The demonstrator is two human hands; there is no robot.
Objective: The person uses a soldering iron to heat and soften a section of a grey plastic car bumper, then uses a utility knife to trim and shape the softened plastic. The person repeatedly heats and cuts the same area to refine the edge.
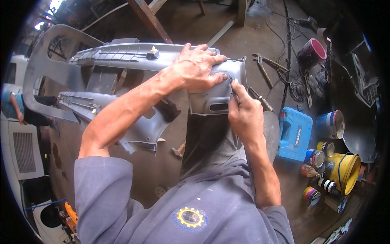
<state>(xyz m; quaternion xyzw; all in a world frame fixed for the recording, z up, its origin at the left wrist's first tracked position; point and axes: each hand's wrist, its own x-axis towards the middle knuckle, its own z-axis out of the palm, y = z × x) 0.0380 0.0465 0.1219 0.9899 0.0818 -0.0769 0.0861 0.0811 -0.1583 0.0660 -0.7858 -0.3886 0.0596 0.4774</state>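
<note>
Grey plastic panel is laid out over the dark trouser leg, with a similar panel placed nearby. The left hand is rested on top, fingers loosely spread and nothing clutched, while the right hand is curled tight at the panel's end, though whether anything's gripped in there can't be told
</note>
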